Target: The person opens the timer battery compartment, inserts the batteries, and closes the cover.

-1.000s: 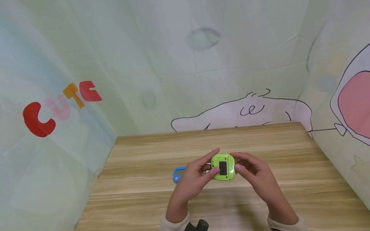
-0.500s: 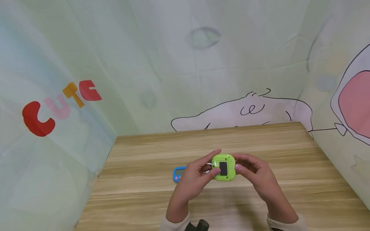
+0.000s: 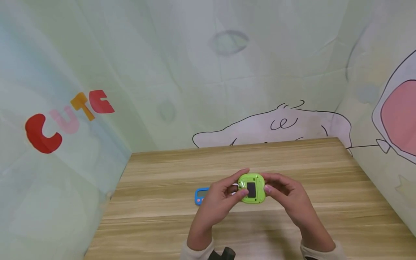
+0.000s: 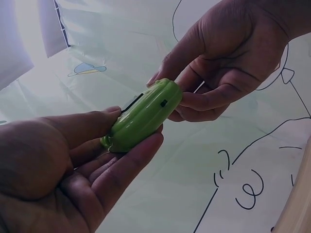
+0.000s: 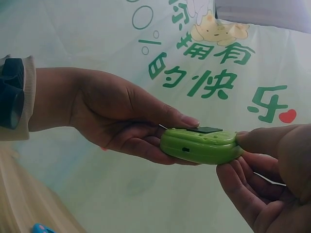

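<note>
Fingers (image 3: 275, 194) pinching green gadget (image 3: 252, 188), opposite edges, above tabletop (image 3: 162, 177)

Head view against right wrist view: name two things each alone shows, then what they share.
Only the head view: CUTE lettering and the screen of the blue device.

Only the right wrist view: a dark slot in the green device, and Chinese characters.

Both: left hand and right hand gripping the green device, its dark panel, and the wooden tabletop.

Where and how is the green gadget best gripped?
Pinch the green gadget by its rounded rim, probably from left and right, thumbs on the face with the black panel: its body is thick and edges curved. Left hand and right hand hold it so.
</note>
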`<state>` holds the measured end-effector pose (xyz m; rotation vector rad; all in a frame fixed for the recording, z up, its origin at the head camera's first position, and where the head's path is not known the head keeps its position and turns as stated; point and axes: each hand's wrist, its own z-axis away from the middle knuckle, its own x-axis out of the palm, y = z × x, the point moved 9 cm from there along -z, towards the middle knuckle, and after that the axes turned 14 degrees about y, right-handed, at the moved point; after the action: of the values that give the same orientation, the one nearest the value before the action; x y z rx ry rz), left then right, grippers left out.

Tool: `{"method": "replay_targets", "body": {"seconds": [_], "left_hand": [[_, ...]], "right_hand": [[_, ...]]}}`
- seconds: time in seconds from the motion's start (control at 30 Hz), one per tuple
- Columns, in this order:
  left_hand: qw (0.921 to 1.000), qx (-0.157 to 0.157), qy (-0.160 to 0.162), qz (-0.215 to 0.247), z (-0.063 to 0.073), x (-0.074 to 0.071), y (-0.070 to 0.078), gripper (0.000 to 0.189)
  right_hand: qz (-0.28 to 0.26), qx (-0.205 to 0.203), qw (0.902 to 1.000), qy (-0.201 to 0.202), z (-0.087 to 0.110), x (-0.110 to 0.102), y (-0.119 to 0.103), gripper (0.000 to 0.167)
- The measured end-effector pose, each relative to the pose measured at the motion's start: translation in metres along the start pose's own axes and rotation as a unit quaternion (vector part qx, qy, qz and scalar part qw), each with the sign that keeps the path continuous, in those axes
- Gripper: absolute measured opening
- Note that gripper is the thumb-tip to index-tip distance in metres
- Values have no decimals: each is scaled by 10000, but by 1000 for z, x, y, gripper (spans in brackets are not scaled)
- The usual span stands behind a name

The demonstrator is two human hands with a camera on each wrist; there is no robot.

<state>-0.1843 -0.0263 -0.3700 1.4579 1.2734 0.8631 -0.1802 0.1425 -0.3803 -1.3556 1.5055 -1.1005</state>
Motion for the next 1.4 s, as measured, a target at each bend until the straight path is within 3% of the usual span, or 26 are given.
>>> {"method": "replay_targets", "body": {"seconds": [0.57,0.97,1.2,1.4], "left_hand": [[9999,-75,-28,120,-1,1,-3,47],[9997,-37,-12,227,0,-4,0,49],[9995,-104,81,282,-1,-4,0,50],[9993,2,106,365,-1,-4,1,49]], "right_hand": [[347,-248,9991,59,1,0,-7,27],[7,-428,9991,78,3,8,-8,29],[138,-245,9992,-297,3,14,-2,26],[-311,-173,9963,-781,4,24,3,34]]}}
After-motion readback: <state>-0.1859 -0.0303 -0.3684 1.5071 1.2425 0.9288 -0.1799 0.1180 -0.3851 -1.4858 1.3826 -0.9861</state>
